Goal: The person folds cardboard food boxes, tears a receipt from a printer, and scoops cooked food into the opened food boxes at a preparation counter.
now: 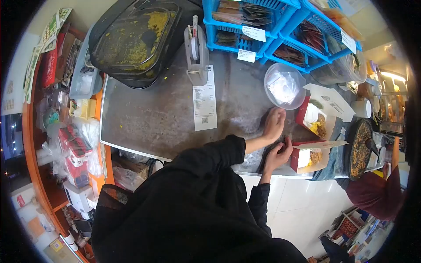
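Observation:
My left hand (274, 124) is over the metal counter, just below a clear plastic bowl (285, 86) with white packets inside. Its fingers are curled together, and whatever they hold is hidden. Beside the lower red-and-white food box (310, 158), my right hand (278, 156) has its fingers bent but apart, with nothing visible in them. That open box and the upper food box (316, 116) contain white, yellow and brown food.
A tape dispenser (197, 59) and a long receipt (205, 103) lie mid-counter. Blue baskets (258, 35) with packets stand behind. A food-stained black lidded tray (133, 41) is at upper left. Another person's maroon sleeve (377, 193) shows at right, near a round dark pan (360, 149).

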